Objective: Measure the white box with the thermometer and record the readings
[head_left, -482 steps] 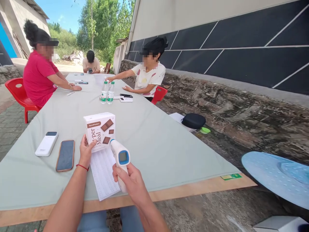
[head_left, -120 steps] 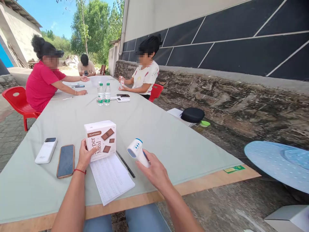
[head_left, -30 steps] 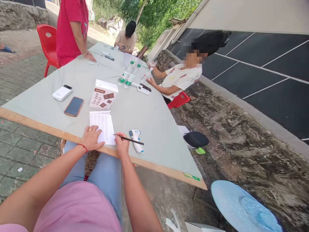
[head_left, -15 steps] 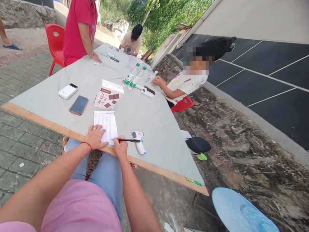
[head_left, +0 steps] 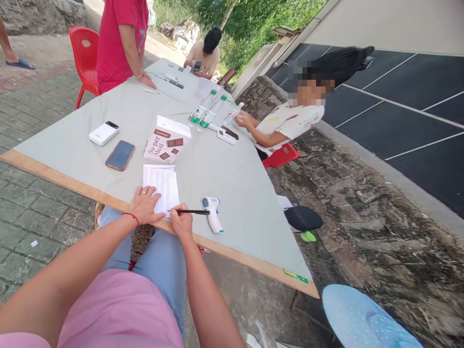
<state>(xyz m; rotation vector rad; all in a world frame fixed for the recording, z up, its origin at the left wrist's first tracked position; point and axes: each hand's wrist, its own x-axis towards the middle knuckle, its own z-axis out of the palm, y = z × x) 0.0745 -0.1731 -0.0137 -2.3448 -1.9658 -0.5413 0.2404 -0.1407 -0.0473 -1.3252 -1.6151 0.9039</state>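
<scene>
At the near edge of the table lies a white sheet of paper [head_left: 167,186] covered in small rows of print or writing. My left hand [head_left: 145,205] rests flat on its left side with the fingers spread. A black pen [head_left: 195,211] is gripped in my right hand [head_left: 181,221], its tip at the lower part of the sheet and its back end pointing right. Just right of that hand a white and blue infrared thermometer [head_left: 213,215] lies on the table. Behind the paper stands a white and brown Super Meal box [head_left: 166,140].
A phone [head_left: 120,155] and a white power bank [head_left: 104,133] lie to the left. Water bottles [head_left: 203,113] stand beyond the box, near a white device [head_left: 226,137]. One person sits at the right side, another at the far end; a third leans on the table [head_left: 250,208] at left.
The whole view has shifted slightly, so things on the table appear a little further right. My hands stay on the paper, with the pen still in the right one.
</scene>
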